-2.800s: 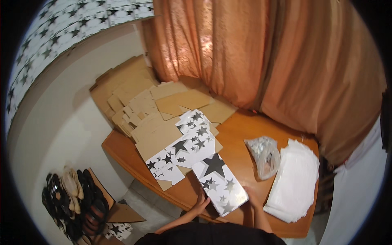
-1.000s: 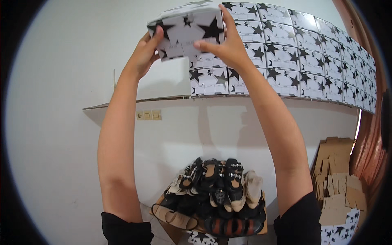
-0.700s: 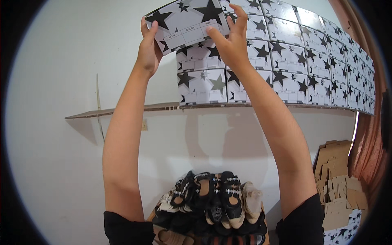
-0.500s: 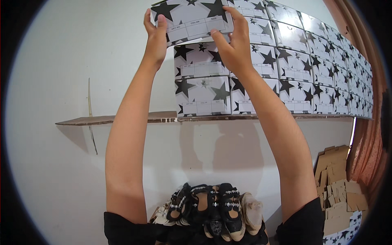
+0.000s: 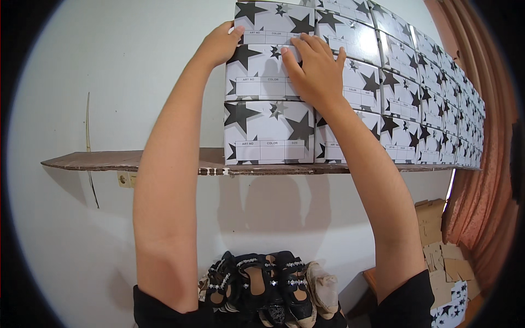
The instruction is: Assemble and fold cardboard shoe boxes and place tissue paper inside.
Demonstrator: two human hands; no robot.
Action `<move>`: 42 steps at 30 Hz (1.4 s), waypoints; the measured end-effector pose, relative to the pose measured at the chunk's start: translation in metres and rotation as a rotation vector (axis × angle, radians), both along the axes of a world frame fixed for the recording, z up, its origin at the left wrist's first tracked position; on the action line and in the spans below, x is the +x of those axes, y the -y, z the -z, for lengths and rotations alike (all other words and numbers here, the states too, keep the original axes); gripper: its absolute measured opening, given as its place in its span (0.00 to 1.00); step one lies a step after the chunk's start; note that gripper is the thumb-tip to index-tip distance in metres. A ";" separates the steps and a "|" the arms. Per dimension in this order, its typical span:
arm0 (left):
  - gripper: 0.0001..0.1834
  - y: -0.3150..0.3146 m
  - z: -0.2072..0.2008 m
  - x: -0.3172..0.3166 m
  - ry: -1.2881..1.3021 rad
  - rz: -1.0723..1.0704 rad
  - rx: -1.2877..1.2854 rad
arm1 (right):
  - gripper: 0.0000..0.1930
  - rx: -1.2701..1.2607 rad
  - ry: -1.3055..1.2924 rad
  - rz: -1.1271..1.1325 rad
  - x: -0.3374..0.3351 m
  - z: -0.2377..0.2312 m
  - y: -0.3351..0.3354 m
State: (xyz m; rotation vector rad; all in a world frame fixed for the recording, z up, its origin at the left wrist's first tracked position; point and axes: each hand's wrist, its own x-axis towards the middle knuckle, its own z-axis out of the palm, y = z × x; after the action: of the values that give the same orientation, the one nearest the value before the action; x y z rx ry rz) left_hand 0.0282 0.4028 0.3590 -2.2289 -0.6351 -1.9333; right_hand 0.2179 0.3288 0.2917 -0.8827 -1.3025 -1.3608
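Wall shelf bearing star-printed boxes: left hand gripping upper left box, right hand, fingers extended, touching its front; shoes below, curtain right.

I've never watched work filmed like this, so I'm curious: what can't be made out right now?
All in the head view:
Inside of the upper left box: hidden by its cardboard.
Part of the box below it: behind the right hand.
Right part of the beige wall socket: behind the left forearm.
Lower shoe pile: cut off by the picture's bottom edge.
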 end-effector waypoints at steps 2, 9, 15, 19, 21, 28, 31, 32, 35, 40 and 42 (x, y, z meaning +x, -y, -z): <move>0.25 0.005 0.007 0.001 0.055 0.052 -0.024 | 0.26 -0.033 -0.012 0.022 -0.001 -0.002 -0.002; 0.25 0.010 0.000 -0.005 0.179 0.584 0.125 | 0.29 -0.065 0.005 -0.182 -0.019 -0.031 0.004; 0.27 0.024 0.027 -0.015 0.078 0.430 0.035 | 0.29 -0.098 0.144 -0.404 -0.032 -0.022 0.013; 0.24 -0.010 0.022 -0.016 0.017 0.294 -0.084 | 0.29 -0.087 0.110 0.106 -0.035 -0.006 0.001; 0.25 0.005 0.038 -0.009 0.224 0.559 -0.453 | 0.29 -0.105 0.086 0.226 -0.032 0.000 0.005; 0.27 -0.050 0.033 -0.002 0.260 0.393 -0.273 | 0.29 -0.349 0.050 0.134 -0.048 0.017 0.057; 0.25 -0.063 0.025 -0.012 0.439 0.190 -0.007 | 0.24 -0.081 0.173 0.184 -0.033 0.051 0.065; 0.24 -0.065 0.020 -0.021 0.508 0.138 0.135 | 0.21 -0.085 0.248 0.211 -0.032 0.063 0.075; 0.18 -0.014 0.019 -0.026 0.445 0.330 0.100 | 0.16 -0.046 0.394 0.333 -0.007 0.098 0.103; 0.18 0.097 0.058 -0.046 0.336 0.524 0.314 | 0.14 -0.343 0.421 0.413 0.008 0.157 0.170; 0.21 0.133 0.129 -0.049 0.270 0.609 0.447 | 0.14 -0.403 0.340 0.430 0.016 0.181 0.207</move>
State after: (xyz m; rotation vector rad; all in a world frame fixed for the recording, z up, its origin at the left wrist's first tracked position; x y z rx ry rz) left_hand -0.0209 0.2694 0.2302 -2.0214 0.4903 -2.3546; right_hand 0.2341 0.1222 0.1105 -1.3017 -1.7589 -1.6616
